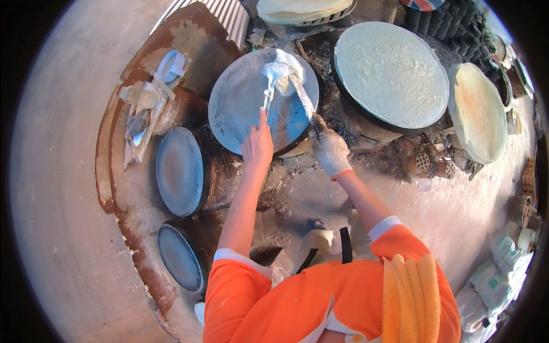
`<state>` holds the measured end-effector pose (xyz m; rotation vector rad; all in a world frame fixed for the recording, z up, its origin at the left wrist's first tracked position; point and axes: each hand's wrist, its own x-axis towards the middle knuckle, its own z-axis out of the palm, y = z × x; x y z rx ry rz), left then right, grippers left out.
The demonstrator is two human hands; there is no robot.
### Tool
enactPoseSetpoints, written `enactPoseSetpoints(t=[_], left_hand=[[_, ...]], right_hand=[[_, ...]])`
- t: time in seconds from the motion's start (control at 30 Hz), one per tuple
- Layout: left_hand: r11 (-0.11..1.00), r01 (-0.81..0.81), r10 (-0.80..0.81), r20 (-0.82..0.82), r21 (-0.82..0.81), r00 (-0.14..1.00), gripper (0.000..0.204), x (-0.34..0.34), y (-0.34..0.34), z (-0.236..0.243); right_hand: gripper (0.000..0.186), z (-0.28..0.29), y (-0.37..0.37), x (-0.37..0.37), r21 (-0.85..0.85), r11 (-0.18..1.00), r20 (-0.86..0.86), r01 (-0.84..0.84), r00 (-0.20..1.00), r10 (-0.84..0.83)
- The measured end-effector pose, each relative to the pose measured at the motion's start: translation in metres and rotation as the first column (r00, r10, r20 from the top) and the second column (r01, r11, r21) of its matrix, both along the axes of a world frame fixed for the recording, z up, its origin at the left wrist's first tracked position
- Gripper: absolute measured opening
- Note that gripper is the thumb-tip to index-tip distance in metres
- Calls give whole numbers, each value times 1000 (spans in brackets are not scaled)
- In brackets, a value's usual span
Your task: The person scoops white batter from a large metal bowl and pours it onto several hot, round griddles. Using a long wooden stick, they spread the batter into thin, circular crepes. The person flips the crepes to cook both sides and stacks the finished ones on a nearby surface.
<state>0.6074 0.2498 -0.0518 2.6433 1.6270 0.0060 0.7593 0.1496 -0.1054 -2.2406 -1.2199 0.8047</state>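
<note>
My bare left hand [258, 144] is closed, with one finger stretched along a thin white-coated tool [268, 98] above a round griddle [237, 97]. In a white knit glove with dark stains, my right hand [330, 150] grips a flat batter-smeared scraper [303, 96]. Both tools meet a lump of wet white batter [284, 71] near the griddle's far edge. The rest of that griddle is grey and bare, with dark patches. To the right, a larger griddle [392, 74] is covered by a spread pale layer of batter.
A finished flatbread [478, 113] leans at the right; more flatbreads [303, 10] lie on a rack at the far side. Two smaller griddles [180, 171] [182, 257] stand left. A plank [140, 128] bears a jar, near a white cup [170, 66]. Perforated briquettes [423, 162] lie right.
</note>
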Motion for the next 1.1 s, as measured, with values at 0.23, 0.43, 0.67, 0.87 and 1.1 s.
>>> enactPoseSetpoints(t=[0.23,0.43,0.67,0.87,1.1], left_hand=[[985,172,-172,2,30,985,63,-26,70,-41],[974,219,-213,101,-53,972,59,-15,113,-37],[985,119,-107,98,-127,989,52,-53,141,11],[995,-28,43,163,-96,986,49,-123,128,17],[986,-149,168,408,-78,898,47,-158,59,31]], right_hand=[[41,45,-76,-44,352,932,-106,84,993,-49],[40,0,-48,-96,446,752,-548,486,812,-200],[46,-1,-31,-110,329,852,-46,408,908,-417],[48,19,19,-105,61,931,-37,359,933,-357],[55,32,100,-106,-40,999,177,0,984,7]])
